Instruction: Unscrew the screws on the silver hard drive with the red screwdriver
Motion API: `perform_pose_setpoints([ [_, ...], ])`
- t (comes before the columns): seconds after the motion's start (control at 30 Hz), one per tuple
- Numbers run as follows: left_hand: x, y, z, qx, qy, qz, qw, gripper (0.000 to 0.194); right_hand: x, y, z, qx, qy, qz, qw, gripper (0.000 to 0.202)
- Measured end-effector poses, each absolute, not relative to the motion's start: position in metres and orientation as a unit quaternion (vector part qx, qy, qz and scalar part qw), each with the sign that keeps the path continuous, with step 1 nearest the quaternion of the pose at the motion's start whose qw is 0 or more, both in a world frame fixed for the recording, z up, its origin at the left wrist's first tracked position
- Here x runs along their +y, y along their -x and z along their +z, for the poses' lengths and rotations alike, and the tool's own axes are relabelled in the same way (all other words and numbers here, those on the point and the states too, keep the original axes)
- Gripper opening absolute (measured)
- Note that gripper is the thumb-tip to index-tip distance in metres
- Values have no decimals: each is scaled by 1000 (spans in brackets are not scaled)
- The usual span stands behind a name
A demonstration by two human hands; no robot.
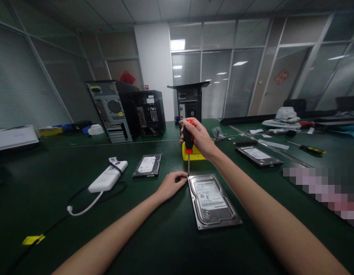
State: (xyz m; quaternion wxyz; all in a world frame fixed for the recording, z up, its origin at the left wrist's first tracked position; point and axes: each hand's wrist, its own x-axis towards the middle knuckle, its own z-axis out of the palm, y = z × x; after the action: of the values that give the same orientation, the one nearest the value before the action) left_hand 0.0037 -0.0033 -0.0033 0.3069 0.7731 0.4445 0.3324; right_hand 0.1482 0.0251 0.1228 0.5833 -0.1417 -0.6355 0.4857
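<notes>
A silver hard drive (209, 194) lies label up on the green table in front of me. My right hand (198, 138) is wrapped round the red and black handle of a screwdriver (188, 138). The screwdriver stands nearly upright, its tip down at the drive's far left corner. Beside that corner is my left hand (173, 182), its fingers drawn together close to the tip. Whatever is between those fingertips is hidden. Behind the screwdriver sits a yellow object (195, 154), partly covered by my right hand.
Left of the drive lie another hard drive (147, 165) and a white power strip (108, 176) with its cable. On the right are a third hard drive (258, 156) and a yellow-black screwdriver (311, 149). Computer cases (116, 110) stand along the back.
</notes>
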Motion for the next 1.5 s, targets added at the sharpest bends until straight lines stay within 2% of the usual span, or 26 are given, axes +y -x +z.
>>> perform_pose_setpoints([
  [0.33,-3,-3,-4,442,-785,323,291,27,22,-148,124,-627,178,442,616,35],
  [0.57,-3,-1,-5,450,-788,317,274,29,31,-155,123,-628,165,498,575,38],
  [0.8,-7,1,-4,371,-793,334,350,63,32,-161,120,-605,163,488,608,34],
  [1.17,-5,6,-5,343,-784,326,401,73,33,-161,119,-599,200,461,624,41],
  [1.3,-10,4,1,356,-784,315,400,86,31,-163,121,-582,188,507,607,36],
  [1.5,-16,-2,2,366,-768,379,363,105,31,-164,121,-604,179,513,583,40],
])
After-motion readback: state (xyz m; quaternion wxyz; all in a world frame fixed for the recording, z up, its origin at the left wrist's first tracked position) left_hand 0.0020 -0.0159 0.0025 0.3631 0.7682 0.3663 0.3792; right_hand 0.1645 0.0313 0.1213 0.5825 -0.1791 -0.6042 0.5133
